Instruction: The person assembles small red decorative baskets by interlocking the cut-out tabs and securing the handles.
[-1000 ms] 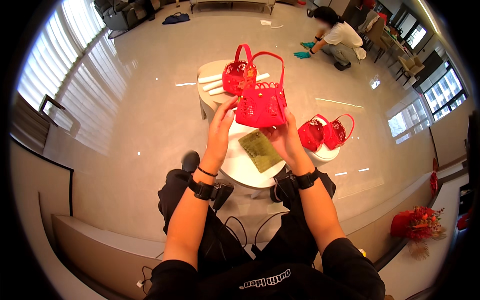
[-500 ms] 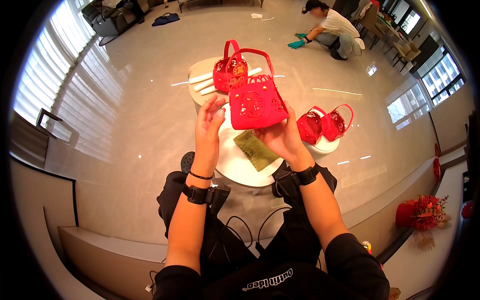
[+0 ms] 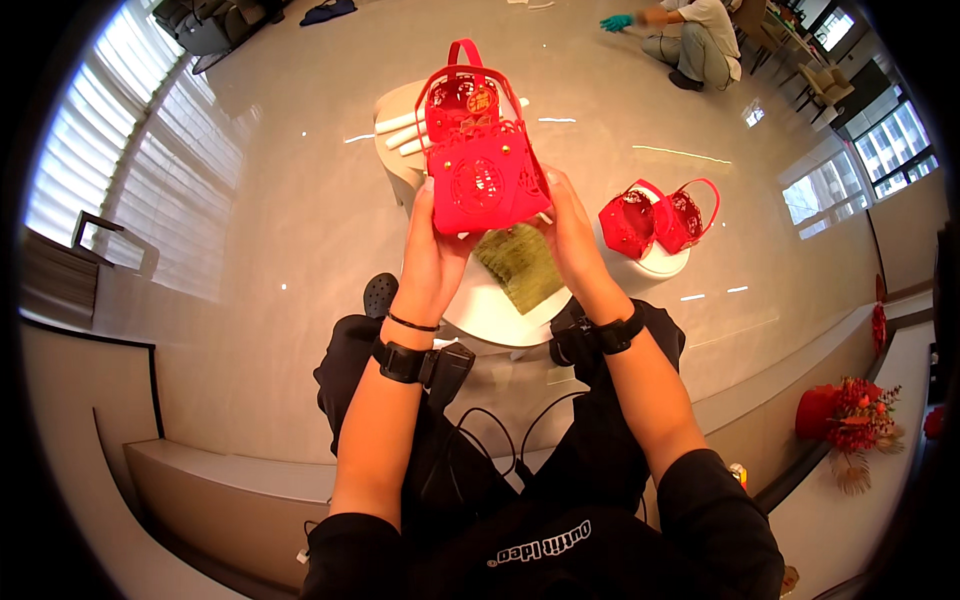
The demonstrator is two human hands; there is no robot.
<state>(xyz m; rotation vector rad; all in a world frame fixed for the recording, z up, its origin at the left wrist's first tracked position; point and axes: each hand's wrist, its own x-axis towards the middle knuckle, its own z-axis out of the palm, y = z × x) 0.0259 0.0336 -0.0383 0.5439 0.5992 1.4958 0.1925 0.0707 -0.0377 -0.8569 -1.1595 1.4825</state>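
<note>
A red gift basket (image 3: 488, 188) with a cut-out round pattern, gold studs and a looped handle is held up in front of me. On its left side my left hand (image 3: 438, 250) grips the lower part, fingers closed around it. My right hand (image 3: 572, 232) closes on the opposite lower corner; some of its fingers are hidden. Under the hands, a green cloth (image 3: 522, 270) lies on a round white table (image 3: 485, 318). Just beyond the held basket stands a second red basket (image 3: 450, 97), partly covered by it.
White rolls (image 3: 398, 124) lie on a beige round table (image 3: 398, 98) behind. Two more red baskets (image 3: 630, 225) sit on a white stool (image 3: 668, 262) to the right. Farther off, a person (image 3: 690, 45) in teal gloves crouches on the floor. Red flowers (image 3: 862, 412) stand at lower right.
My left hand, open beside the basket before, has closed on its left side. The held basket has shifted a little left and up in view. The crouching person's gloved hand has moved.
</note>
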